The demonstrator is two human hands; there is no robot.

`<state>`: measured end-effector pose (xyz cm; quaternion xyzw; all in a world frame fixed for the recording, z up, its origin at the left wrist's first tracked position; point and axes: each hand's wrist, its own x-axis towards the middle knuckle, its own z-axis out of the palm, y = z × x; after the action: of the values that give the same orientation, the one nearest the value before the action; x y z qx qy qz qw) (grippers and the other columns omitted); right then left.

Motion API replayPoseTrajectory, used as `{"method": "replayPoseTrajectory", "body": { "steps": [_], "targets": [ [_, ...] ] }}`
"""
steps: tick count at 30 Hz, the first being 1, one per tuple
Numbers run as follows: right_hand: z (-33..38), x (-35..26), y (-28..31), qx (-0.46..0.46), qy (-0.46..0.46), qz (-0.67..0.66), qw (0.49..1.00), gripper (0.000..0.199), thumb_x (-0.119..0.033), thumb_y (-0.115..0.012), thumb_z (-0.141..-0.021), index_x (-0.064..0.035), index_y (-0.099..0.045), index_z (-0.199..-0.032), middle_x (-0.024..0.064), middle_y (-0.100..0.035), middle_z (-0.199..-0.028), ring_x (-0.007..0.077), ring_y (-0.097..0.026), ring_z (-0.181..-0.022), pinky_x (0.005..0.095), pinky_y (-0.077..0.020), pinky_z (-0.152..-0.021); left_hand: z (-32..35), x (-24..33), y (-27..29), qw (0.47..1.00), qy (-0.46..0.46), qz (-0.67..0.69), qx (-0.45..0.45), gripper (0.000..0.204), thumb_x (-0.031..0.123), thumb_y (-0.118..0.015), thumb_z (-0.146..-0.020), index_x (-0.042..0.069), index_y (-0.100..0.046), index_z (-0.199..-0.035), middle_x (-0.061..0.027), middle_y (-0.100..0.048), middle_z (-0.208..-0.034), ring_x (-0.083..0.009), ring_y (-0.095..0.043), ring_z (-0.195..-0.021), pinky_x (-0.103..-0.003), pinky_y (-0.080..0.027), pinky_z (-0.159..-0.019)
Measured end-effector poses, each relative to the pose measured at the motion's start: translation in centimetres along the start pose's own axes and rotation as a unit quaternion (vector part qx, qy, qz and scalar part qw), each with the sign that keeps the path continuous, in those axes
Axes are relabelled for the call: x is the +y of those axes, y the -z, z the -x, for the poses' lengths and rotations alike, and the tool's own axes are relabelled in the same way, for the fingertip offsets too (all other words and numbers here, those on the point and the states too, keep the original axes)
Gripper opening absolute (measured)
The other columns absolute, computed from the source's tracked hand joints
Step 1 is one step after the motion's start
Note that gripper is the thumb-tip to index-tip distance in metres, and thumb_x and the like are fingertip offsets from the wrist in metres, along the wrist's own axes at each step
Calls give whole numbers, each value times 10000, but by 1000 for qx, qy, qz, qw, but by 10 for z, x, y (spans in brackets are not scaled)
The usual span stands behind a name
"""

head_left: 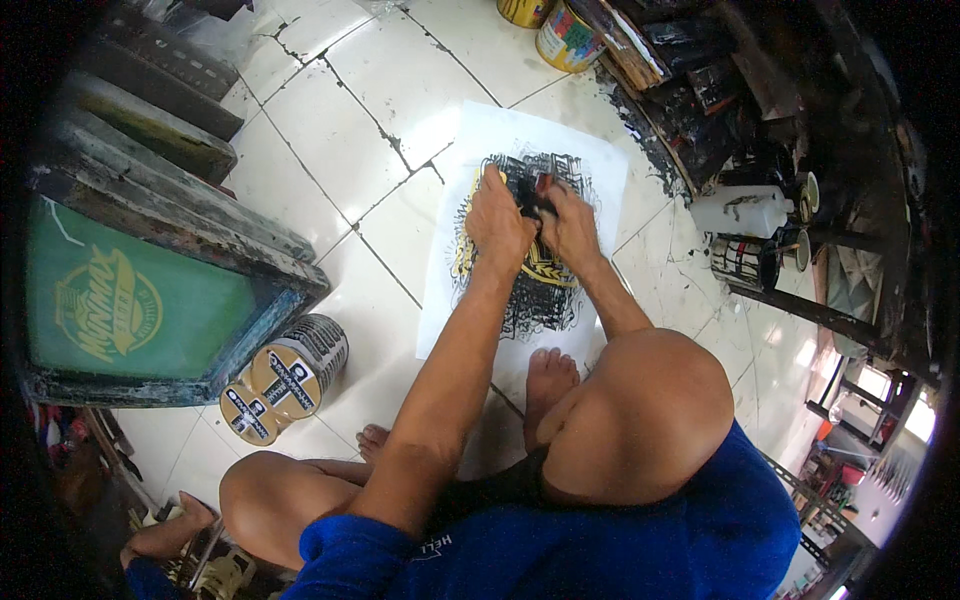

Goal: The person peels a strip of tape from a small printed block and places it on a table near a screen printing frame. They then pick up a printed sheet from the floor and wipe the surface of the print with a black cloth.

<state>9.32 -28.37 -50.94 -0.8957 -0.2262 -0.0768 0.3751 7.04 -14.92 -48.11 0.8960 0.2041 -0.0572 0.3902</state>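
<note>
A white sheet of paper (443,300) lies on the tiled floor in front of my feet, covered with dense black overlapping print and some yellow marks. Over its upper middle my left hand (500,222) is closed, fingers curled at the edge of a small black object (525,190). My right hand (570,225) grips the other side of it, where a reddish-brown part sticks up between thumb and fingers. The object's kind does not show clearly, since the hands cover much of it and it blends with the black print.
Framed printing screens (140,290) lean together at the left, the front one with green mesh. Beside them stand two joined cans (285,380). Paint cans (568,38) are at the top. A dark, stained rack (840,250) with a white plastic bottle (742,211) lines the right.
</note>
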Motion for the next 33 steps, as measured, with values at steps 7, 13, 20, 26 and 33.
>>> {"method": "replayPoseTrajectory", "body": {
  "steps": [7, 13, 20, 26, 33],
  "targets": [
    [-27, 21, 4, -45, -58, 72, 995, 203, -48, -655, -784, -6, -586, -969, 236, -610, -960, 462, -622, -874, 512, -510, -741, 0, 1, -3, 1000, -9, 19, -12, 912, 131, -908, -618, 16, -357, -1336, -189, -603, -1149, -391, -593, -1090, -493, -512, -867],
    [-21, 17, 1, -73, -35, 83, 993, 277, -65, -669, -769, -24, -606, -1036, 220, -620, -1030, 449, -636, -861, 524, -518, -741, 3, 0, -4, 999, -30, 14, 13, 885, 112, -904, -625, 4, -377, -1328, -196, -610, -1149, -387, -595, -1093, -490, -515, -861],
    [-26, 39, 1, 138, -177, -98, 970, 187, -43, -697, -852, 23, -642, -1017, 140, -700, -919, 245, -678, -815, 362, -538, -759, 4, -6, -4, 997, -72, 10, 4, 896, 193, -900, -659, 73, -401, -1394, -166, -599, -1212, -373, -582, -1147, -483, -490, -906],
    [26, 58, 2, 268, -233, -193, 915, 129, -45, -705, -887, 31, -648, -975, 61, -681, -869, 124, -618, -814, 279, -511, -749, 5, -7, -1, 990, -120, -67, -36, 869, 282, -873, -684, 160, -447, -1433, -130, -578, -1151, -356, -591, -1089, -473, -507, -850],
    [21, 55, 6, 211, -264, -279, 899, 94, -31, -697, -895, 22, -653, -959, 21, -662, -832, 87, -570, -758, 254, -481, -697, -8, -5, 2, 955, -283, -82, 33, 812, 222, -853, -717, 154, -477, -1433, -105, -567, -1331, -310, -531, -1194, -459, -411, -960]
  ]
}}
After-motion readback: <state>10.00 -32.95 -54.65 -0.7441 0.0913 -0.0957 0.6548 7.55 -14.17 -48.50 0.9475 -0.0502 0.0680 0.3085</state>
